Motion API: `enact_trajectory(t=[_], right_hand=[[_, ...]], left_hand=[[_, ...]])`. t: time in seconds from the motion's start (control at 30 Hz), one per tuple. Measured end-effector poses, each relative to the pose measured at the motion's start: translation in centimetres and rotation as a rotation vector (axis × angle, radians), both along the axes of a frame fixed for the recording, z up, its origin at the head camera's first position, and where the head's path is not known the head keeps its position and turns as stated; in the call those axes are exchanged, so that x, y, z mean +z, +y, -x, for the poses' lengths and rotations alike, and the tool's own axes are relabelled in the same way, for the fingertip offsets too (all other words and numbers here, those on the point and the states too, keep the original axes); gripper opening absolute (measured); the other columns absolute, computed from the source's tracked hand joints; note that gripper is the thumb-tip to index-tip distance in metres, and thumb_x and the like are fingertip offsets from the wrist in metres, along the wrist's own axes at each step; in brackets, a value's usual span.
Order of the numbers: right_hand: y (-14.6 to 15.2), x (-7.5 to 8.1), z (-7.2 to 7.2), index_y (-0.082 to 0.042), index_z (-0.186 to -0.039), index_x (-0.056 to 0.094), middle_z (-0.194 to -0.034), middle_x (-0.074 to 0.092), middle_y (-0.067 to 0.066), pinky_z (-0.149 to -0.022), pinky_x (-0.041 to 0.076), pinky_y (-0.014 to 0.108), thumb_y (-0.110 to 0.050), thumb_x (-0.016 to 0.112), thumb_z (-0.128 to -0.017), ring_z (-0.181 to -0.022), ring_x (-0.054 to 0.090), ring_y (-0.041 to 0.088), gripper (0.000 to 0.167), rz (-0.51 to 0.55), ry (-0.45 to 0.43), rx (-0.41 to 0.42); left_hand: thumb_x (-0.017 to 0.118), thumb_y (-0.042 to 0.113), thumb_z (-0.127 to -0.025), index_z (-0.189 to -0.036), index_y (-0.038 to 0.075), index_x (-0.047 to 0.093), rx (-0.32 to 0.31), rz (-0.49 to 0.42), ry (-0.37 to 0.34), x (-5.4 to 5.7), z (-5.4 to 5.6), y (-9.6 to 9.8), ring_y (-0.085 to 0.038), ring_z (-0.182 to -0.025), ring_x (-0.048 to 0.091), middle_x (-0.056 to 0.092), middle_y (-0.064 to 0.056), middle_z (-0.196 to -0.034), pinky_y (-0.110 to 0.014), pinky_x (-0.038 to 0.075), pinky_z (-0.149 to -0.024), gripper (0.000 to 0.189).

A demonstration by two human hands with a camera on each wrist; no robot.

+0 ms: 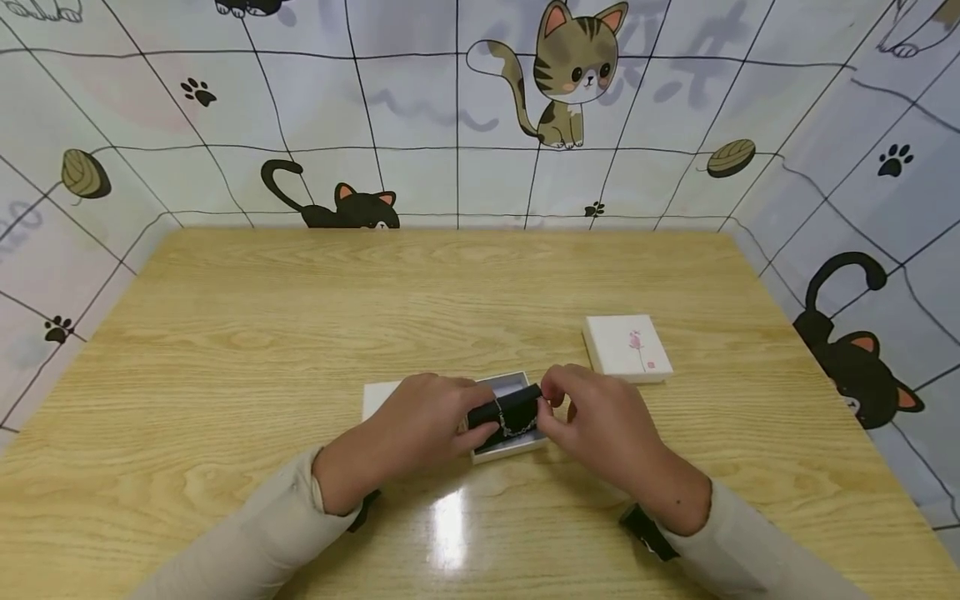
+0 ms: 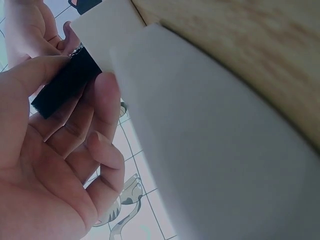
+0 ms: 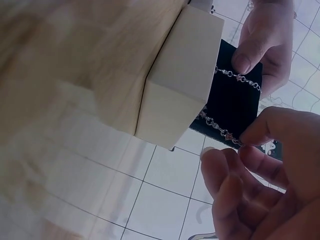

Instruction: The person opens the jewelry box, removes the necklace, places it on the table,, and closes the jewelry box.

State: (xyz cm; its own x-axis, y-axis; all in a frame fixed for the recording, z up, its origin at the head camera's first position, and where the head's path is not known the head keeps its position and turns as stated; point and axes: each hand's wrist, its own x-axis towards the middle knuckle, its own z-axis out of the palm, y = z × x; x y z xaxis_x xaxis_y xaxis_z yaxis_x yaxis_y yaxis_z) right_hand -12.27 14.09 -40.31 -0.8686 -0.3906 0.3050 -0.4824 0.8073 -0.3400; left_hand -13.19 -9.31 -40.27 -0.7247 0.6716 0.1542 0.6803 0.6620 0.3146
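A black pad (image 1: pixel 519 407) is gripped at its left end by the left hand (image 1: pixel 423 421), thumb on one face and fingers on the other. By the right hand (image 1: pixel 600 417), the end of a silver chain bracelet (image 3: pixel 228 135) is pinched at the pad's right end. The pad is held tilted at the open box (image 1: pixel 510 452), its upper edge raised and its long axis running left to right, the right end angled slightly farther away. The bracelet is draped across the pad's face. The pad's lower edge is hidden by the box wall. Left of the open box, a white object (image 1: pixel 379 397) is mostly covered by the left hand; beyond it to the right, a white box with a pink flower (image 1: pixel 627 346) is seen.
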Motion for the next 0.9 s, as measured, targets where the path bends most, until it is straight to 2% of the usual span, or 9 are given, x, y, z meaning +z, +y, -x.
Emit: enact_trajectory(t=[0.4, 0.7, 0.9], right_hand=[[-0.1, 0.12, 0.1, -0.017, -0.085, 0.065, -0.07, 0.065, -0.009, -0.048, 0.038, 0.016, -0.019, 0.079, -0.083, -0.055, 0.05, -0.003, 0.015, -0.02, -0.04, -0.006], [-0.19, 0.03, 0.09, -0.015, -0.086, 0.07, -0.069, 0.068, -0.008, -0.046, 0.035, 0.015, -0.016, 0.078, -0.086, -0.05, 0.045, -0.004, 0.008, -0.038, 0.021, 0.021], [-0.26, 0.07, 0.09, -0.016, -0.083, 0.068, -0.068, 0.066, -0.009, -0.046, 0.035, 0.015, -0.015, 0.077, -0.085, -0.051, 0.046, -0.003, 0.01, -0.047, 0.053, 0.032]], left_hand=[[0.072, 0.03, -0.092, -0.084, 0.016, 0.063, 0.002, 0.005, -0.01, -0.04, 0.02, -0.01, -0.002, -0.053, 0.04, 0.06, 0.008, -0.071, -0.017, 0.031, -0.048, 0.019], [0.072, 0.029, -0.091, -0.08, 0.017, 0.061, -0.004, -0.004, 0.002, 0.07, 0.04, -0.01, -0.002, -0.053, 0.04, 0.058, 0.009, -0.07, -0.017, 0.03, -0.048, 0.02], [0.072, 0.03, -0.091, -0.081, 0.016, 0.062, -0.001, 0.004, 0.014, 0.1, 0.09, -0.01, -0.002, -0.052, 0.04, 0.059, 0.009, -0.07, -0.017, 0.03, -0.048, 0.02]])
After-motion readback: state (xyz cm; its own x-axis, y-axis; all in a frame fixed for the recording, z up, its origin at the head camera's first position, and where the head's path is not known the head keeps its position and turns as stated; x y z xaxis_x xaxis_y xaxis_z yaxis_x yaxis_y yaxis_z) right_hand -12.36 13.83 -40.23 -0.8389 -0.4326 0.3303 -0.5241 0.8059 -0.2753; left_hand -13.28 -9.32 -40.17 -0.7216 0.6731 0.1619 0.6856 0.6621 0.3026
